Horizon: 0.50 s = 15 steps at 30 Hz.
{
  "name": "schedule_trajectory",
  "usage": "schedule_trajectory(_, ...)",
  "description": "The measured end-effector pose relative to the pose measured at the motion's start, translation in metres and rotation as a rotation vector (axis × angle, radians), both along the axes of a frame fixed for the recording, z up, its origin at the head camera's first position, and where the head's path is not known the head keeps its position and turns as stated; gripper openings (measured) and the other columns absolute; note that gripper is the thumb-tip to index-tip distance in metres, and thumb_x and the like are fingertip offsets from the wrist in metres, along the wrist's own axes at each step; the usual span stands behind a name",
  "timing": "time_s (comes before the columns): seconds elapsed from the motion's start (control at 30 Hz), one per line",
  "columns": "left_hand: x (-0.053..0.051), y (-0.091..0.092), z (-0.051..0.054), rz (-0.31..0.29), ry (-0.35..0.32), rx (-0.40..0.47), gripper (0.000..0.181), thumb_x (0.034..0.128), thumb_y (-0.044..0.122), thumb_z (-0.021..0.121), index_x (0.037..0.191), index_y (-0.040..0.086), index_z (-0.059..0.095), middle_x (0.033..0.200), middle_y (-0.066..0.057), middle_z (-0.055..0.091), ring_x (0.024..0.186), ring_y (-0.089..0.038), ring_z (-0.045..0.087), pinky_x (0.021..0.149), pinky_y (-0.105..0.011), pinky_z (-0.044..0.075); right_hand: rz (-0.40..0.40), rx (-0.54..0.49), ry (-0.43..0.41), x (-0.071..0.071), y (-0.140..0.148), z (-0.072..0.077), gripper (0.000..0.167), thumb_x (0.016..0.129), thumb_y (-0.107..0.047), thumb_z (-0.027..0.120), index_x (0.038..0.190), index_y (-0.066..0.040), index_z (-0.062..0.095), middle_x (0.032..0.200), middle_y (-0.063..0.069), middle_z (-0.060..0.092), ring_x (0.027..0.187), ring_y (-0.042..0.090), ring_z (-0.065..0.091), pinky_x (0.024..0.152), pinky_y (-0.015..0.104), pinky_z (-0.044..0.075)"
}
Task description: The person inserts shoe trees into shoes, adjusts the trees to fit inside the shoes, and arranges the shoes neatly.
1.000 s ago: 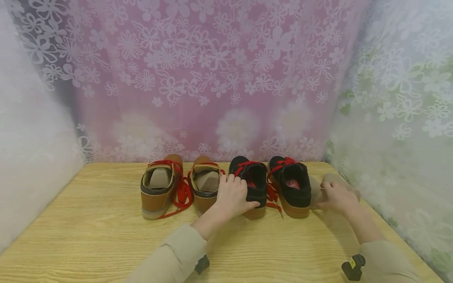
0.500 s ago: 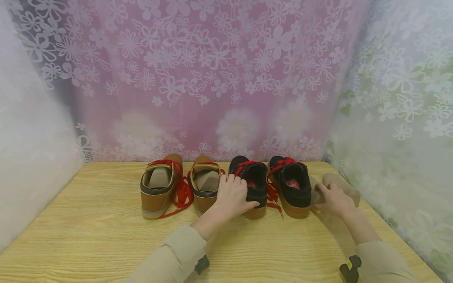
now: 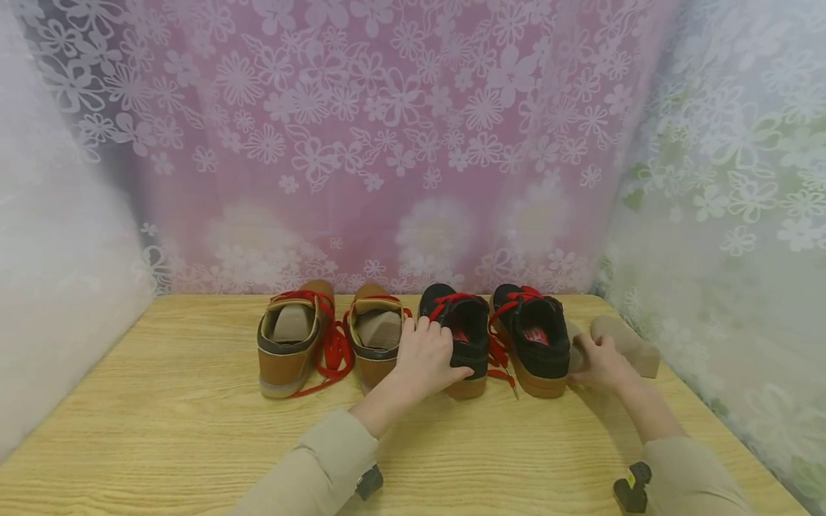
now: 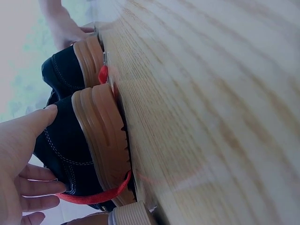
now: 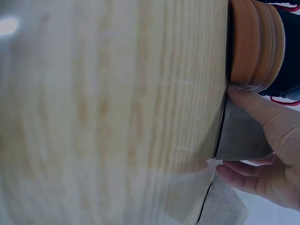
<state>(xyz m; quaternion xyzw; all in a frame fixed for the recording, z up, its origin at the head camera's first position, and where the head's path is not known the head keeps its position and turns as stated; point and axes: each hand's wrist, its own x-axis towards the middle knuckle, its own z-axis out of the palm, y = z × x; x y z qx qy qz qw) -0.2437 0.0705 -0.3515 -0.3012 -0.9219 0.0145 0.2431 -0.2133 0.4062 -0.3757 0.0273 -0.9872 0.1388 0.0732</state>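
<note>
Head: we see 4 shoes in a row on the wood table (image 3: 193,430), toes to the pink floral curtain (image 3: 387,107); L→R: L brn shoe (image 3: 284,369), R brn shoe (image 3: 374,364), L blk shoe (image 3: 476,350), R blk shoe (image 3: 547,357); both brn ones hold beige inserts (image 3: 292,324); red laces (image 3: 335,351) pool btwn the brn pair, more btwn the blk pair; we get L hand (image 3: 422,358) over L blk shoe, thumb out toward the heel, partly hiding R brn shoe too; R hand (image 3: 606,369) is at the inner beige block (image 5: 241,133), just right of R blk shoe; outer beige block (image 3: 631,345) lies beyond, nr the table's R edge.

L wrist: we see L hand's thumb on the blk heel, fingers extended along the other side nr a red lace; relaxed, not curled; can't tell how hard they press.

R wrist: we have R hand gripping the inner block, thumb btwn it & R blk shoe's tan sole, fingers on the opposite side; outer block is just past the fingers; thumb-sole contact unclear.
</note>
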Motion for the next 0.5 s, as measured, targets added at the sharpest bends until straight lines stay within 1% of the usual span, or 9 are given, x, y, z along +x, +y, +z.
schedule_trajectory(0.1,0.0005,-0.0001,0.0006,-0.001,0.001,-0.006,0.064,0.0699,0.075,0.056,0.081,0.012,0.059,0.080,-0.002,0.057,0.082,-0.021,0.049,0.075,-0.037,0.036,-0.005,-0.006,-0.023,-0.0012,0.0014,-0.0008,0.070,0.066,-0.022,0.080,0.117,0.005,0.042,0.100,0.034,0.033,0.074,0.044,0.053,0.066,0.056,0.045)
schedule_trajectory(0.27,0.0009,-0.0002,0.0004,-0.001,0.020,-0.027,0.062,0.0700,0.075,0.056,0.080,0.013,0.058,0.078,-0.001,0.056,0.079,-0.020,0.048,0.074,-0.036,0.036,0.001,-0.021,-0.050,-0.0024,0.0036,0.0000,0.071,0.066,-0.024,0.081,0.118,0.006,0.042,0.101,0.036,0.033,0.077,0.045,0.052,0.067,0.057,0.045)
schedule_trajectory(0.4,0.0005,-0.0002,-0.0002,0.002,0.021,-0.033,0.061,0.0698,0.074,0.057,0.078,0.014,0.057,0.076,0.000,0.055,0.077,-0.019,0.047,0.074,-0.035,0.036,0.002,-0.036,-0.057,-0.0036,0.0029,0.0007,0.071,0.066,-0.022,0.079,0.118,0.006,0.041,0.102,0.036,0.033,0.078,0.045,0.052,0.068,0.057,0.044)
schedule_trajectory(0.5,0.0000,-0.0001,-0.0006,0.001,0.024,-0.034,0.062,0.0695,0.075,0.056,0.078,0.014,0.057,0.076,0.000,0.055,0.077,-0.019,0.047,0.073,-0.035,0.035,-0.015,-0.035,-0.067,-0.0043,0.0014,0.0007,0.070,0.066,-0.021,0.078,0.119,0.005,0.039,0.102,0.035,0.032,0.078,0.045,0.052,0.068,0.057,0.044)
